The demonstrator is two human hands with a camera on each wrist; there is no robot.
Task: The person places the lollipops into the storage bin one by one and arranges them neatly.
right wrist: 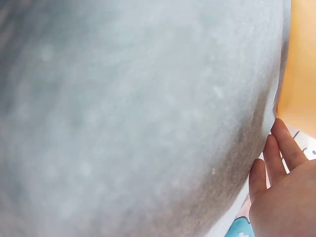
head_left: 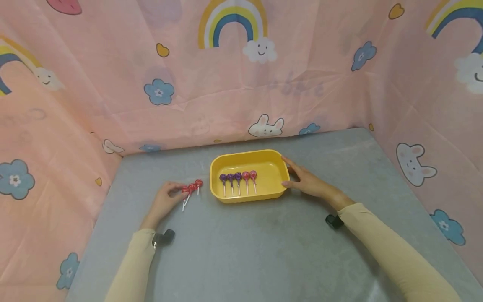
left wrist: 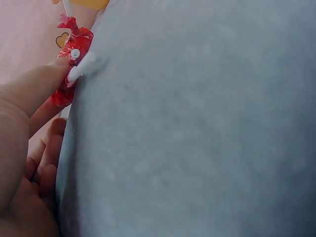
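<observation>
My left hand (head_left: 167, 200) pinches a red-wrapped lollipop (head_left: 185, 190) between thumb and index finger, left of the tray. In the left wrist view the thumb lies against the red wrapper (left wrist: 63, 96), and the other fingers bend underneath. Two more red lollipops (head_left: 198, 183) lie close beside it, white sticks toward me. A yellow tray (head_left: 277, 193) holds three purple lollipops (head_left: 231, 178) and two pink lollipops (head_left: 253, 174) in a row. At the tray's right end my right hand (head_left: 311, 183) touches the side with thumb and fairly straight fingers, also seen beside the tray wall (right wrist: 301, 74).
The grey table (head_left: 241, 247) reaches to a pink printed cloth (head_left: 211, 92) that hangs at the back and both sides. A dark band with a small device (head_left: 163, 238) sits on the left wrist, and another device (head_left: 333, 221) on the right.
</observation>
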